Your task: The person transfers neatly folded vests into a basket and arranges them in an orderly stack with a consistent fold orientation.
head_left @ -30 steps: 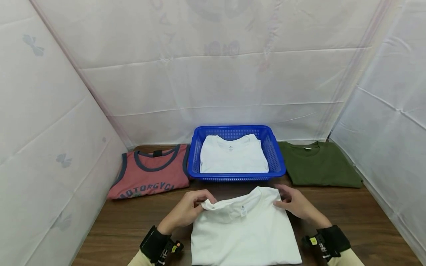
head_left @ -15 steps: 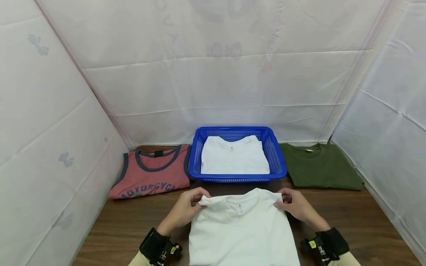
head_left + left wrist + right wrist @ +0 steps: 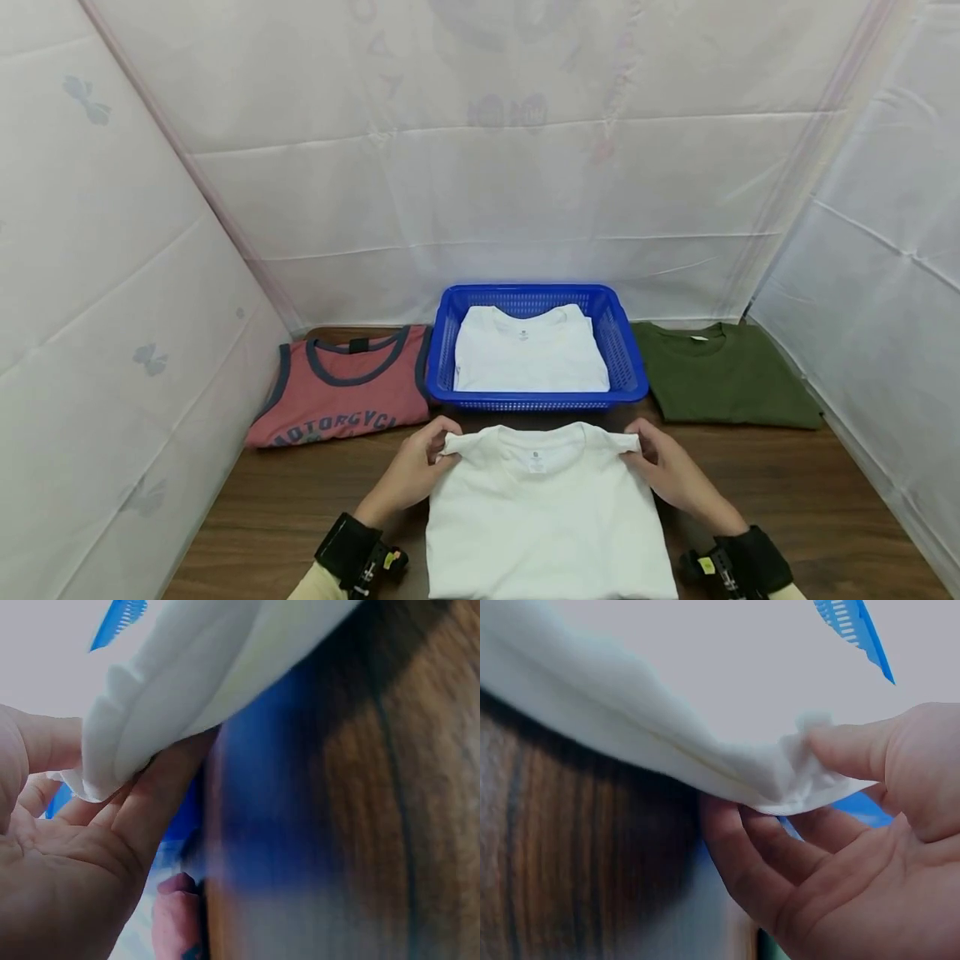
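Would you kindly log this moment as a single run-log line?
left hand: pinches white T-shirt left shoulder | right hand: pinches right shoulder | blue basket: holds folded white shirt

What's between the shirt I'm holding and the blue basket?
In the head view, only bare wooden table separates the cream T-shirt from the blue basket.

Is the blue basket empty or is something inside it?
Not empty. The blue basket holds a folded white shirt lying flat inside, neck toward the back wall.
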A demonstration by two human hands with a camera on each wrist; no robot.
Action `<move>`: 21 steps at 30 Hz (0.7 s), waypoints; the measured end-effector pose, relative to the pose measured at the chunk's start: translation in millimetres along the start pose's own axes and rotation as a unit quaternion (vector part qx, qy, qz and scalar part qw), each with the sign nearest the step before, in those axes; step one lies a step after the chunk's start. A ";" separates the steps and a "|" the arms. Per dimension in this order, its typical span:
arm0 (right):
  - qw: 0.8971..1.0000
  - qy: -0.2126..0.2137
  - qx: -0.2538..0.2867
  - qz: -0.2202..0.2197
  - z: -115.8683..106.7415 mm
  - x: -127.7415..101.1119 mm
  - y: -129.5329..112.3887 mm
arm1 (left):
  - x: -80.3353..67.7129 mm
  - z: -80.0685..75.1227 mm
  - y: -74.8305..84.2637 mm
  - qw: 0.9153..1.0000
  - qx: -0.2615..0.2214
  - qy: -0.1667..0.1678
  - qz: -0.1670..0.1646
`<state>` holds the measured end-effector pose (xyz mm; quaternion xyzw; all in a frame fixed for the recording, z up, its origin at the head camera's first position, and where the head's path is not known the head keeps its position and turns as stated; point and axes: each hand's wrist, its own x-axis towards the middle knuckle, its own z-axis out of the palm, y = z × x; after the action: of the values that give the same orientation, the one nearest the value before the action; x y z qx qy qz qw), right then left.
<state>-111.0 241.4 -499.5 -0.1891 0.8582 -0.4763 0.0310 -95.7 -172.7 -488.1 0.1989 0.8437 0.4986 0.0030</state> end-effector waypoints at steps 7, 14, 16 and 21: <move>1.000 0.011 -0.004 -0.007 3.4 -1.1 -2.8 | -0.6 2.4 -7.6 1.000 0.012 0.006 -0.017; 0.999 0.015 -0.037 0.009 4.5 -1.9 -6.8 | -0.9 2.2 -10.2 0.999 0.027 -0.001 -0.041; 0.999 0.019 -0.047 0.011 5.1 -1.7 -7.7 | -1.1 2.5 -10.4 0.999 0.027 0.000 -0.045; 0.996 0.040 -0.085 -0.001 6.5 -0.5 -9.4 | -1.4 2.6 -10.5 0.998 0.028 0.007 -0.057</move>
<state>-106.2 231.9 -495.3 -0.1732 0.8960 -0.4085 -0.0201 -97.4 -175.4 -498.5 0.1470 0.8674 0.4750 0.0200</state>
